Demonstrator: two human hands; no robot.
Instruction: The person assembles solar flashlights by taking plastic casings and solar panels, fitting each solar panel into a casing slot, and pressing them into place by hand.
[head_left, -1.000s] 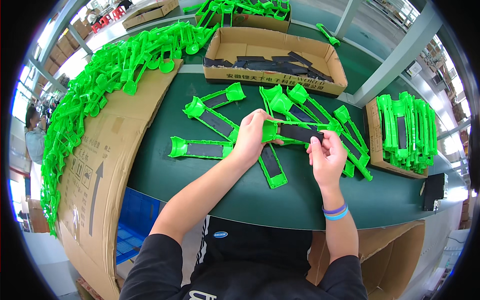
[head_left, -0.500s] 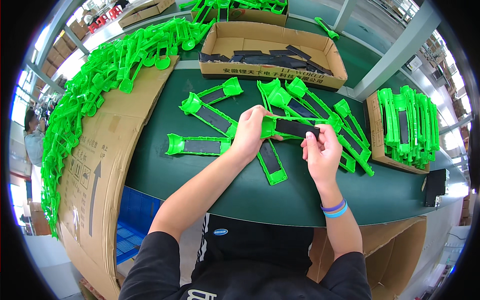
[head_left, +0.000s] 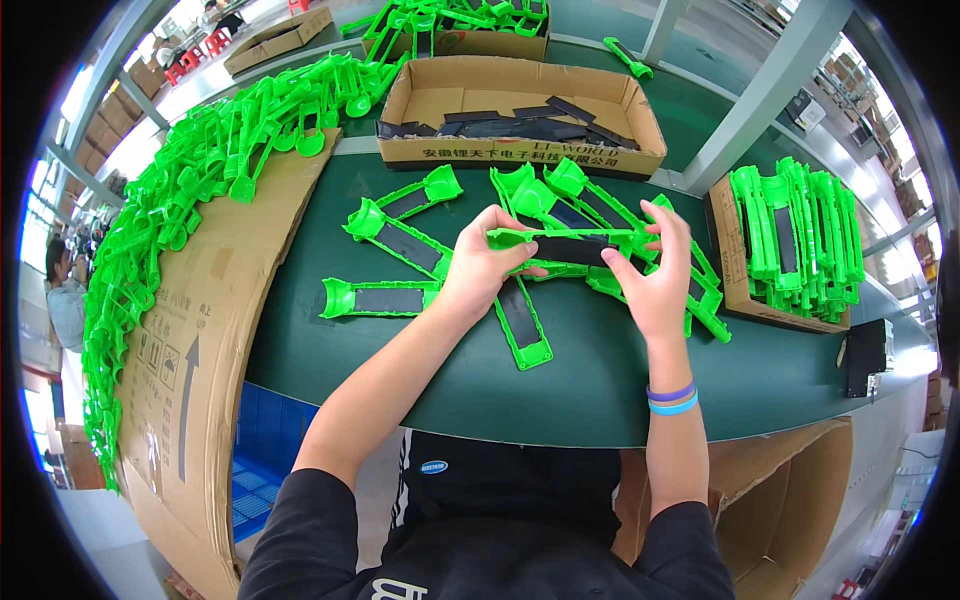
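Observation:
My left hand (head_left: 482,262) grips the left end of a green plastic housing (head_left: 508,238), held tilted above the table. A flat black strip (head_left: 570,250) lies along the housing's inner side. At the other end is my right hand (head_left: 660,280), its thumb against the strip and its fingers curled around the housing's right end. Several similar green housings with black strips lie around my hands, among them one at the left (head_left: 380,300), one angled behind it (head_left: 400,240) and one below my hands (head_left: 522,325).
Behind the housings stands a cardboard box (head_left: 520,155) with loose black strips inside. A box (head_left: 735,270) packed with green housings is at the right. Many green parts (head_left: 190,170) heap on a cardboard sheet (head_left: 215,290) at the left. A metal post (head_left: 770,95) rises at the back right.
My right thumb and fingers have spread from a pinch on the black strip to around the housing's right end. The strip sits closer along the housing. The whole view has shifted slightly.

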